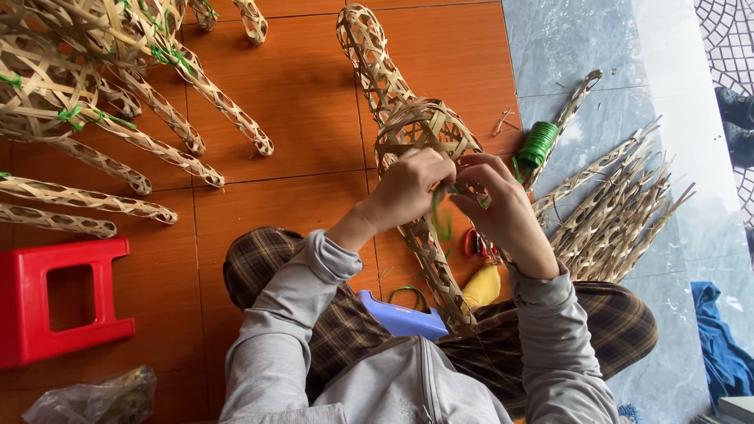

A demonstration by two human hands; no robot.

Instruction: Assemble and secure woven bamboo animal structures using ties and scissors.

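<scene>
Both hands meet right over the woven bamboo frame (420,129) — a long, open-lattice piece that lies on the orange tile floor (298,118) and runs from the top of the view down between the person's knees. The left hand (408,188) curls its fingers against the rounded middle part, seemingly steadying the weave, while the right hand (503,208) pinches in close beside it. Between them runs a thin green tie (438,212), and both hands look pressed together on it, fingertips nearly touching; the exact pinch is hidden behind the knuckles.

The frame rests across the lap, likely so the joint sits within easy reach of both hands. Just right of the hands a spool of green tie cord (538,144) lies on the grey stone — close by for pulling more. Beside it, a loose bundle of bamboo strips (620,212) fans out. Near the right wrist sits a red-handled tool (475,243), partly hidden.

No real containers here. A crumpled plastic bag (98,400) lies at bottom left, contents unclear. A red plastic stool (59,302) stands on the left, and finished woven frames (94,86) with green ties fill the upper left corner.
</scene>
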